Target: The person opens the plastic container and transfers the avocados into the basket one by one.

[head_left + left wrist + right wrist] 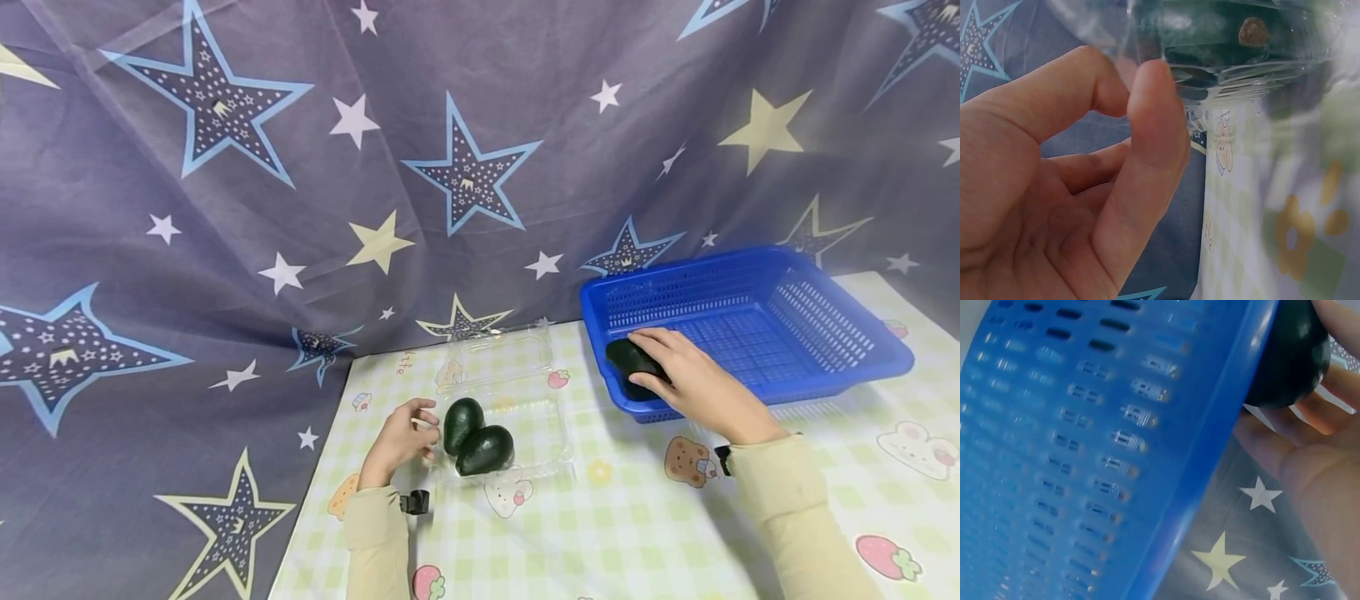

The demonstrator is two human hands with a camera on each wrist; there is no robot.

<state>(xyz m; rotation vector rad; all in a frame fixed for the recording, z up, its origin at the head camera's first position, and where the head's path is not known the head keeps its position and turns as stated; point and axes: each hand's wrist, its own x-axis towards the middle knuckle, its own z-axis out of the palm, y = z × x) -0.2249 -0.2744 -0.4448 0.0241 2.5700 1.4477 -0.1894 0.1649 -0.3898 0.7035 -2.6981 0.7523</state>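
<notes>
My right hand grips a dark green avocado at the left front rim of the blue basket. In the right wrist view, this avocado shows above the basket's rim with fingers curled around it. A clear plastic clamshell box lies with its lid folded back. Two avocados rest side by side in its left half. At the box's left edge, my left hand pinches the plastic between thumb and finger. Through the plastic, the left wrist view shows an avocado's brown stem end.
A green checked tablecloth with cartoon prints covers the table. Behind it hangs a dark curtain patterned with stars. The open clear lid lies toward the curtain. The basket stands at the back right.
</notes>
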